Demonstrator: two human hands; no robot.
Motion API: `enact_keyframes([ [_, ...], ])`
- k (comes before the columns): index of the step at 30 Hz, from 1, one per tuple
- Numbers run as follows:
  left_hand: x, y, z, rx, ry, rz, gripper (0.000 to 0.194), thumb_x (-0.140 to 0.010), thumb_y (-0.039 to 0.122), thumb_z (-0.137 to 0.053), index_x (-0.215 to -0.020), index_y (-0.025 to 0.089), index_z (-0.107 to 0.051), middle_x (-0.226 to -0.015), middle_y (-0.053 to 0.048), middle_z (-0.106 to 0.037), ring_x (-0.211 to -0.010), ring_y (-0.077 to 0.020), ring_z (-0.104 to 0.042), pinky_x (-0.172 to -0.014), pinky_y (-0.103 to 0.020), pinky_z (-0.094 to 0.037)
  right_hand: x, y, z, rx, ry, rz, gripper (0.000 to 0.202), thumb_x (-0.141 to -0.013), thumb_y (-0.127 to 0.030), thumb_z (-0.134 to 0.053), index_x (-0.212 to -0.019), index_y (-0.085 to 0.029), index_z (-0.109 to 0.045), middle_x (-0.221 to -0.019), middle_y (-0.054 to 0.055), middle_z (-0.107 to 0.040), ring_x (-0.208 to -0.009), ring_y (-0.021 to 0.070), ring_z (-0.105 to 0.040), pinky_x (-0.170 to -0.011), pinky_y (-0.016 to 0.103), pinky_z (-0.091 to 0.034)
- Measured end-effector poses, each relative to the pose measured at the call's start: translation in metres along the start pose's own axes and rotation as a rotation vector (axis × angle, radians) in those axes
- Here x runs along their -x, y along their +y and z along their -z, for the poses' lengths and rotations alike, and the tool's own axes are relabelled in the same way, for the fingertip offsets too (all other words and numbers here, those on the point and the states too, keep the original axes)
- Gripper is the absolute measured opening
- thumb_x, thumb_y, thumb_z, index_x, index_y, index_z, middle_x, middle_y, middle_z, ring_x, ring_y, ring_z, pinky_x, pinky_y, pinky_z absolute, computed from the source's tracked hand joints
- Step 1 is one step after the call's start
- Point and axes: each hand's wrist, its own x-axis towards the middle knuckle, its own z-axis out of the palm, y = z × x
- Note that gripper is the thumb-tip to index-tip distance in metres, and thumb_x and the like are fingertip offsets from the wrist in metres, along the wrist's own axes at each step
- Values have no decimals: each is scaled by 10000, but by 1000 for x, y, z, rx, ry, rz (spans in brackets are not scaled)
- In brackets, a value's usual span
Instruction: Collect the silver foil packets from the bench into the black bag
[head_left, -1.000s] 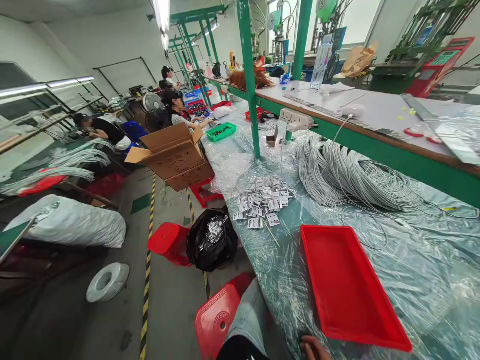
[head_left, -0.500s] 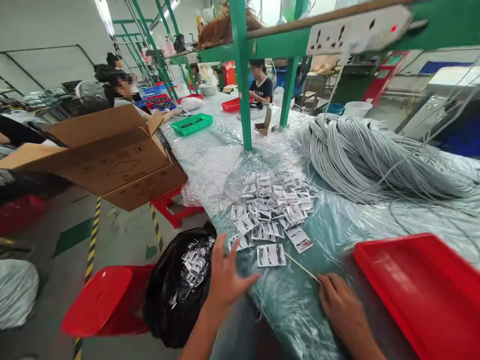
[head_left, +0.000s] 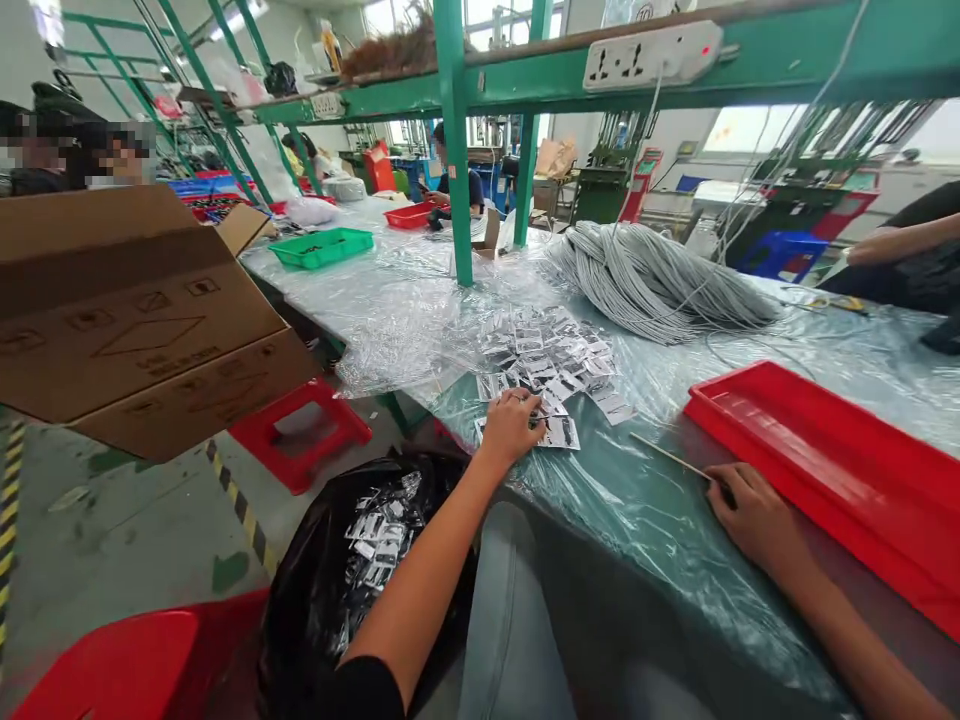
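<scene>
Right now, left hand [head_left: 511,425]: pressing flat, fingers spread, on the nearest small packets [head_left: 551,365] at the tabletop [head_left: 637,500] edge.
Right hand [head_left: 754,515]: pinching the end of a thin stick [head_left: 667,458] beside the red tray [head_left: 817,470].
Risk: packets are lying on slick plastic wrap; a sweep could be sliding some off the edge.
Red tray: looking bare inside.
Black bag [head_left: 360,560]: holding more packets, below the edge.
Cardboard box [head_left: 142,320]: contents hidden.
</scene>
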Motion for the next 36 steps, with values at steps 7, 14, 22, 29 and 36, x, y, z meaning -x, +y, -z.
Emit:
enact_keyframes([
  [7,-1,11,3,-63,-308,-134,1038,-642,854,-582,-1501,320,-347,-1616,-141,-240,-1440,-475,-220,-1108,-717,-198,-2,0,0,-9,-25,-61,270,-857,-347,-404,-923,-194,-617,-903,101,-650,-863,256,-648,-802,400,-520],
  [14,-17,-3,17,-231,-309,-353,563,-889,487,-558,-1407,283,-475,-1522,-133,-415,-1344,-381,-425,-1006,-550,-452,-5,-5,5,-83,-55,-96,260,-855,-357,-405,-916,-206,-608,-910,98,-661,-869,258,-656,-818,417,-533],
  [22,-18,-26,14,-338,-190,-406,590,-830,67,-475,-1359,324,-528,-1487,-81,-469,-1232,-288,-537,-841,-376,-546,-6,-6,8,-129,-50,-90,234,-847,-349,-423,-891,-202,-599,-885,93,-655,-822,245,-651,-815,410,-535],
  [29,-16,-32,3,-142,36,-364,570,-772,38,-475,-1291,242,-593,-1418,-81,-553,-1282,-272,-517,-912,-389,-539,-8,-6,17,-124,-93,-127,248,-796,-380,-433,-882,-207,-589,-880,108,-653,-780,257,-645,-785,417,-533],
  [36,45,-75,44,134,747,-108,393,-841,109,-485,-1208,203,-593,-1277,-90,-636,-1214,-184,-573,-1028,-315,-464,-11,-10,29,-78,-190,-246,304,-714,-454,-430,-858,-226,-570,-920,147,-654,-826,318,-655,-804,479,-526],
])
